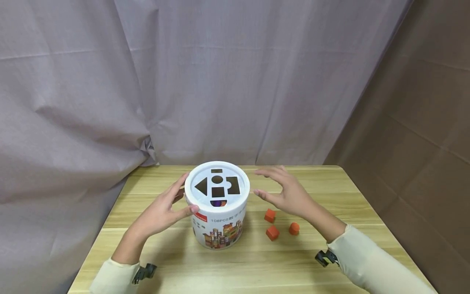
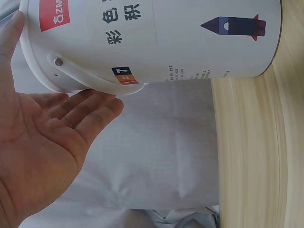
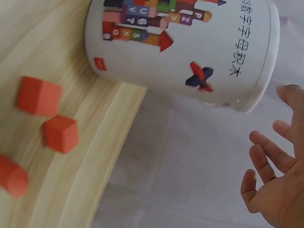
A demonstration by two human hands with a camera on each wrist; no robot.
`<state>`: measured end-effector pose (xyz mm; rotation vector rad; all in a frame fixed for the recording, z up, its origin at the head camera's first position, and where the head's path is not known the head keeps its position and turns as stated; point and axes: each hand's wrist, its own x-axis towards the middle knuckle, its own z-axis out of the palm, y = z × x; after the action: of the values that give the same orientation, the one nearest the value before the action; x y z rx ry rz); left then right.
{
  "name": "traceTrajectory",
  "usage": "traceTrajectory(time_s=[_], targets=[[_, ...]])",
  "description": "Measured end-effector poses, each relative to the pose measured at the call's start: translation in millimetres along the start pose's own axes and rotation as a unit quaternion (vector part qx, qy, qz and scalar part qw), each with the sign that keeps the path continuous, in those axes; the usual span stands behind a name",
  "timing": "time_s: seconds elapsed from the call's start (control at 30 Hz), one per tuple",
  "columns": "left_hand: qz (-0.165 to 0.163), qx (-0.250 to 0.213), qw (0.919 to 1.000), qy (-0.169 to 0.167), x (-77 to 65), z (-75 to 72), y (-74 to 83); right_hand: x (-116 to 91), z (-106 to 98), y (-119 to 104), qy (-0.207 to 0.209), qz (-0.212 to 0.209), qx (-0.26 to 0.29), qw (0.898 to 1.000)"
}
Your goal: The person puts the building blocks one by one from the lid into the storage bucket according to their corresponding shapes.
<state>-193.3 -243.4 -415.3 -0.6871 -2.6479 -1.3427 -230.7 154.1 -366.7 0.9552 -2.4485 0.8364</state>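
A white toy-block bucket (image 1: 227, 219) with printed block pictures stands upright on the table. Its lid (image 1: 204, 174) has cut-out holes, among them a triangle, a circle and a square; colored bits show through the front hole. My left hand (image 1: 158, 214) touches the bucket's left side, thumb at the front of the rim and fingers extended behind. In the left wrist view those fingers lie beside the white handle (image 2: 92, 78). To the right of the lid, my right hand (image 1: 290, 194) is spread in the air, apart from the bucket and holding nothing.
Two red-orange cubes (image 1: 272, 233) and a red-orange cylinder (image 1: 294, 228) lie on the wooden table (image 1: 235, 273), right of the bucket and below the right hand. A grey curtain (image 1: 220, 81) hangs behind the table, with a brown one (image 1: 415, 134) at the right.
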Motion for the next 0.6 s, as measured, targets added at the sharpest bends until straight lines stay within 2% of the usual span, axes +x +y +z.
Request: traceTrajectory(time_s=[0.23,0.6], targets=[[-0.002,0.001,1.0,-0.001,-0.6,-0.6,-0.7,-23,-7,18,0.01,0.021,-0.014,1.0],[-0.004,-0.004,1.0,-0.002,-1.0,-0.4,-1.4,-68,-1,52,-0.005,0.066,-0.069,0.995]])
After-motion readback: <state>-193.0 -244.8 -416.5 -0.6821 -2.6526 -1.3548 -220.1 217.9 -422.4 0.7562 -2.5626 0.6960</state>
